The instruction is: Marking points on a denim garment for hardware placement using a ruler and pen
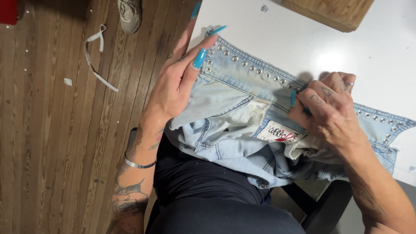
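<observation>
Floorboards of dark, worn brown wood (52, 143) fill the left half of the view, with a thin white fabric strip (96, 58) curling across them and a grey sneaker (130, 15) at the far edge. To the right stands a smooth white table (368, 56), glossy under a light, and a pale wooden box (333, 12) sits at its far side. A light blue denim garment with a row of silver studs along its waistband (242, 108) lies over the near table edge (part of it spills down onto the person's dark-clad lap), and a white patch with lettering shows on it.

The left hand (173, 89) rests on the garment's left end, palm down, fingers extended and pressed against the studded corner; its long turquoise nails point far and right. A silver bangle (138, 164) circles that tattooed wrist. The right hand (331, 108) lies curled on the waistband further right, knuckles up, fingers bunched together and pinching the denim at the stud row.
</observation>
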